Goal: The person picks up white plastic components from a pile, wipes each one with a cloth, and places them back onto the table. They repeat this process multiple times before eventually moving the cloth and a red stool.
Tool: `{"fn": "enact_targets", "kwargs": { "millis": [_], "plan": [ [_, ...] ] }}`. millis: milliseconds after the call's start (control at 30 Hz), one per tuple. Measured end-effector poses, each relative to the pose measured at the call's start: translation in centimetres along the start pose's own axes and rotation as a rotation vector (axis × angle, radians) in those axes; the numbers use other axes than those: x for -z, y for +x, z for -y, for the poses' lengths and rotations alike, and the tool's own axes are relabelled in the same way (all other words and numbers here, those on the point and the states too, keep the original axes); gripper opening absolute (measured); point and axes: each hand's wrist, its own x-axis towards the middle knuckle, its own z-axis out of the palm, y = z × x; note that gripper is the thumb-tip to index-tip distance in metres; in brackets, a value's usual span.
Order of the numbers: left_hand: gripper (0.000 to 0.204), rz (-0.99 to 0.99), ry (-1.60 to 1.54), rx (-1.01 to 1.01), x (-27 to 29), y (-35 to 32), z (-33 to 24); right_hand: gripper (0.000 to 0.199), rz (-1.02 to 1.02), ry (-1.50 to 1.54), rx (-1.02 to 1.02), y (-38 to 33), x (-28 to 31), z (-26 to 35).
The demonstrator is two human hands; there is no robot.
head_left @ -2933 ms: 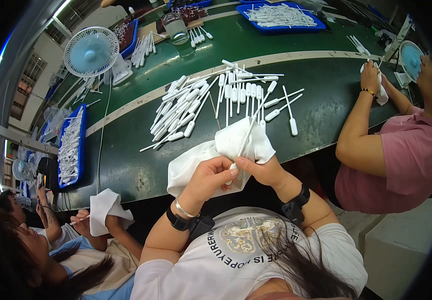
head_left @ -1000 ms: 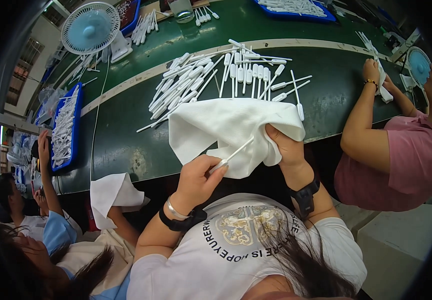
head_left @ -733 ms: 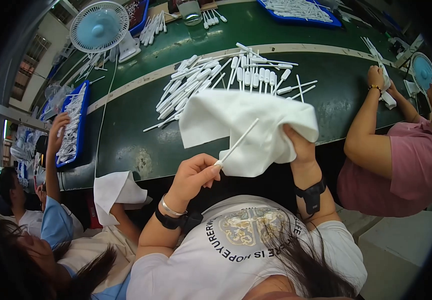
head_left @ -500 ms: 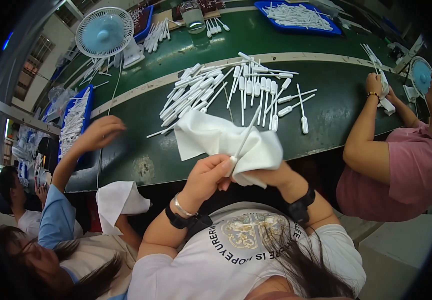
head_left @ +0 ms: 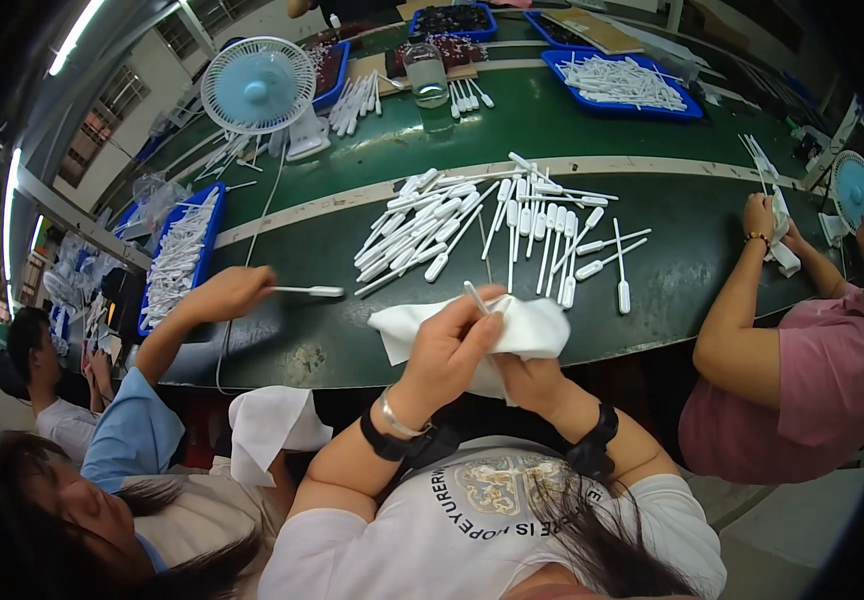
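Two hands | left (head_left: 449, 345) pinches thin white plastic stick (head_left: 476, 297) | right (head_left: 524, 372) grips soft cloth (head_left: 512, 330)

No packages, labels, signs or screens can be made out — none legible.

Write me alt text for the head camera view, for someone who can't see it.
Seen from above, a person's left hand pinches a thin white plastic stick against a white cloth held from below by the right hand. Beyond lies a heap of white sticks on a green table. A neighbour's hand lifts another stick at left.
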Motion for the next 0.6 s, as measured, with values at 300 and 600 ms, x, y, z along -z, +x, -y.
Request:
{"fn": "enact_targets", "kwargs": {
  "millis": [300, 600],
  "plan": [
    [0.018, -0.162, -0.475, 0.167, 1.1, 0.5, -0.2, 0.016, 0.084, -0.104, 0.072, 0.4, 1.0, 1.2],
    [0.017, -0.335, -0.782, 0.198, 2.6, 1.9, 1.0, 0.024, -0.261, 0.321, -0.26, 0.2, 1.2, -0.7]
  ]
}}
